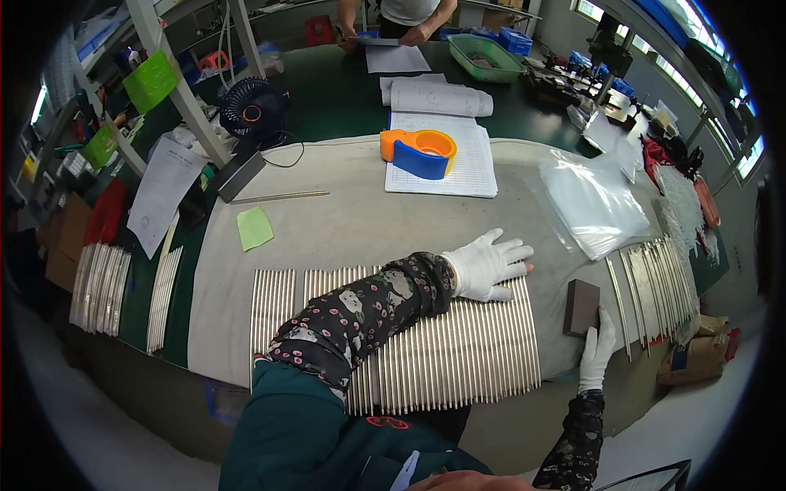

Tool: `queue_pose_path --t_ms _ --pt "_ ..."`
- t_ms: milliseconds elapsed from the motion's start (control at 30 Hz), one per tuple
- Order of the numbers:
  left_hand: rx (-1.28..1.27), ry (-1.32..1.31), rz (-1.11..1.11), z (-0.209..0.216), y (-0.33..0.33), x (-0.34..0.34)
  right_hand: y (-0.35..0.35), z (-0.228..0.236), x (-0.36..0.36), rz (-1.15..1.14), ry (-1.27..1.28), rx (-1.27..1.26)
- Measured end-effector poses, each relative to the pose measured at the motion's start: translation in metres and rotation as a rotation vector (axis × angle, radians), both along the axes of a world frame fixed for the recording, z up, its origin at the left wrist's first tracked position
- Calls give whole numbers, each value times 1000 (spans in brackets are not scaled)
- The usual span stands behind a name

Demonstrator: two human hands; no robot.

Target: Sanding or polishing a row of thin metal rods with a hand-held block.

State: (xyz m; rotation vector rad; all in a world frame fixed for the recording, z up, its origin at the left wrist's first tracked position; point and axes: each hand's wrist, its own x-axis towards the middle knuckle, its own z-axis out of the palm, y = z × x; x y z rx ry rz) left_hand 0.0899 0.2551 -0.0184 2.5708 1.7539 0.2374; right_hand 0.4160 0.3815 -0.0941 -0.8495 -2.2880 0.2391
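A wide row of thin silvery metal rods [458, 352] lies side by side in front of me. My left hand [490, 266], in a white glove, rests open with fingers spread on the far ends of the rods toward the right; its arm reaches across the row and hides part of it. To the right of the row lies a dark brown rectangular block [581, 308]. My right hand [599, 352], also white-gloved, grips the near right corner of this block between thumb and fingers. More loose rods [655, 286] lie just right of that hand.
Clear plastic bags [594, 204] lie at the right. Farther back are an orange-and-blue tape dispenser [422, 154] on papers [442, 182], a small fan [254, 108] and a green basket [485, 59]. Bundled rods [100, 288] stand left. A person [401, 24] handles papers across the table.
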Motion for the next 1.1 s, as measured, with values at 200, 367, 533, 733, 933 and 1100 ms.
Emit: queue_pose_path --t_ms 200,367,533,733,933,1100 --pt "10 21 50 26 -43 -57 -79 148 14 505 473 -390" --pt "-103 -85 222 25 -93 -103 -75 146 -1 949 419 -520" --pt "46 -64 259 4 -118 -117 -77 137 -22 1103 430 -560" --pt "29 -100 277 3 -119 -119 -82 134 -37 1220 442 -542" --pt "52 -108 265 -2 -118 -122 -94 136 -48 1308 432 -522" --pt "28 -114 284 3 -118 -121 -106 144 -55 1386 405 -506"
